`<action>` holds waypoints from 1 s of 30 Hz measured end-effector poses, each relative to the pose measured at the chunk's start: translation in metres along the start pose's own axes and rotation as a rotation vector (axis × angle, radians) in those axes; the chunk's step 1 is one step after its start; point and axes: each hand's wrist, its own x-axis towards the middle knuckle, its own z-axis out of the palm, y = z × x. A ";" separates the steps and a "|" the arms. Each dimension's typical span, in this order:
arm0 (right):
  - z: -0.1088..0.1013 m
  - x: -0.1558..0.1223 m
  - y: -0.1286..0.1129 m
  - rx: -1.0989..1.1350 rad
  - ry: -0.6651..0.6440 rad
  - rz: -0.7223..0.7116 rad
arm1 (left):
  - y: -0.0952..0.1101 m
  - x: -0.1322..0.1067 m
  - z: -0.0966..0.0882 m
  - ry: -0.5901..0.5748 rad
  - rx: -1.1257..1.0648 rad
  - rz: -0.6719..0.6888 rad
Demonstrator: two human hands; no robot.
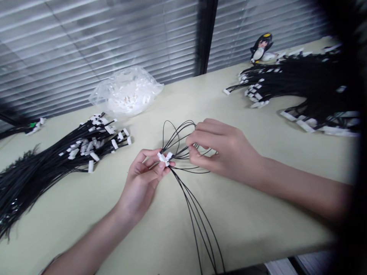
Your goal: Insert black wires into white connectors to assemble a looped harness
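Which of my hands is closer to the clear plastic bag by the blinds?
Left. The left hand, pinching white connectors, sits in front of the plastic bag, slightly to its right; the right hand, gripping the black wires, is farther right.

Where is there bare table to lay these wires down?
Bare table lies behind the left hand and right hand, between the plastic bag and the right wire pile. Also bare: the front edge either side of the trailing wires. Crowded: the left wire pile and far right.

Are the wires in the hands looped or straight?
Looped: the black wires arc up between the left hand and right hand; their tails run straight below.
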 end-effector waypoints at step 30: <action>0.001 -0.001 0.003 -0.118 0.115 -0.195 | -0.001 0.000 -0.001 -0.009 0.015 0.004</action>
